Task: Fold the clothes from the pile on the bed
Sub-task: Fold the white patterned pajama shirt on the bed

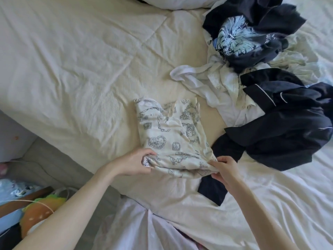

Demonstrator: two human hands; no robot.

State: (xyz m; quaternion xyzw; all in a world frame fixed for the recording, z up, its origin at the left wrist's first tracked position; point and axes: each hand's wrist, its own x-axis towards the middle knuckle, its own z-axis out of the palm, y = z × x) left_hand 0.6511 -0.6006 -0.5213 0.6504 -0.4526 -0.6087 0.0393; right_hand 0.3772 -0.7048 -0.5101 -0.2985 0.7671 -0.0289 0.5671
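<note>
Gripping the near hem of the printed cream top [171,139], left hand [137,162] and right hand [224,169] each pinch one corner; its long axis runs away toward the bed's [72,60] far edge, neckline farthest.

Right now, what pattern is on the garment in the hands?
Cream garment with grey line-drawn cartoon prints, seen in the head view.

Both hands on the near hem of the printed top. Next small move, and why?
Probably lift the near hem and fold it away, up toward the neckline. Both the left hand and right hand already pinch the near corners of the printed top, which lies flat on the bed with its sides apparently folded in, so halving it lengthwise seems next. The pile lies untouched to the right.
</note>
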